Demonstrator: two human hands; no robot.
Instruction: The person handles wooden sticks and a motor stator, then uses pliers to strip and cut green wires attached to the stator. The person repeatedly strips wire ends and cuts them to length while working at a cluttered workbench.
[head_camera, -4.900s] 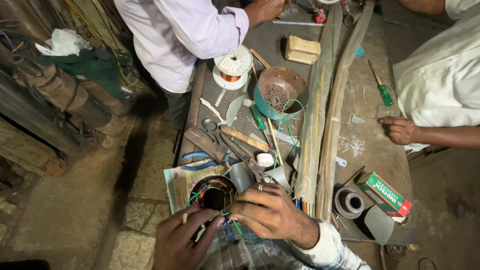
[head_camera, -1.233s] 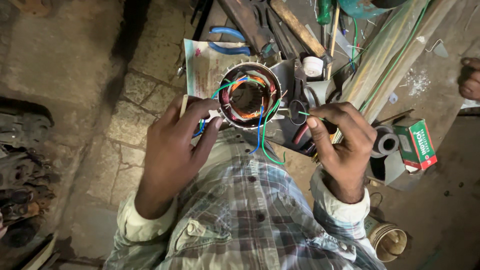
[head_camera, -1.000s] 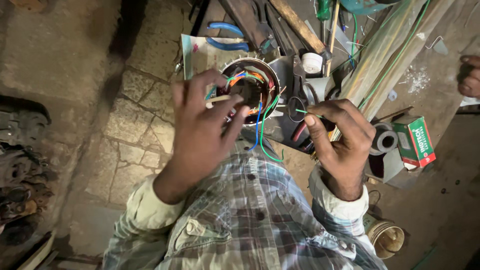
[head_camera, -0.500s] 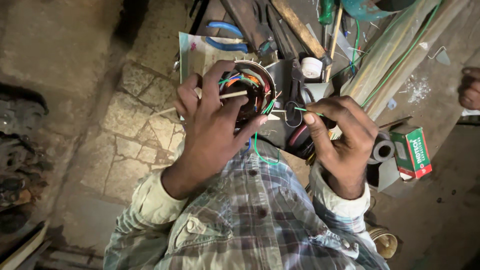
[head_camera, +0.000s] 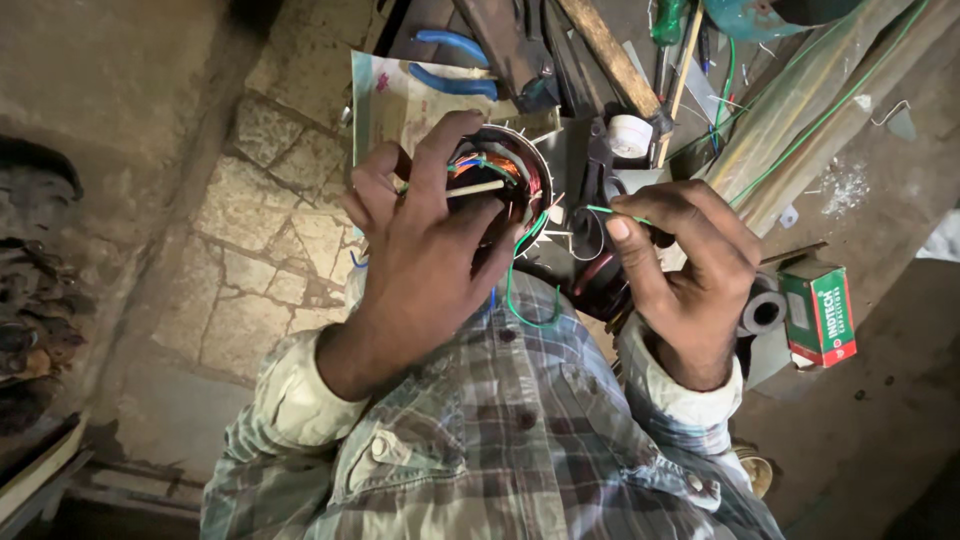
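Observation:
My left hand (head_camera: 425, 265) lies over a round motor stator (head_camera: 515, 170) with copper windings and coloured wires, gripping it at the bench edge. A thin pale stick (head_camera: 478, 188) lies across the stator under my fingers. My right hand (head_camera: 685, 270) pinches a green wire (head_camera: 525, 290) between thumb and forefinger; the wire loops down from the stator over my plaid shirt. Much of the stator is hidden by my left hand.
Blue-handled pliers (head_camera: 455, 65) lie on a paper sheet behind the stator. A white tape roll (head_camera: 630, 135), a wooden-handled tool (head_camera: 610, 45), long wooden slats (head_camera: 810, 95), a green-and-red box (head_camera: 820, 312) and a dark tape roll (head_camera: 763, 312) crowd the bench. Stone floor is at left.
My left hand has slid from the stator's left side to lie on top of it. My right hand keeps pinching the green wire. The view has shifted slightly closer.

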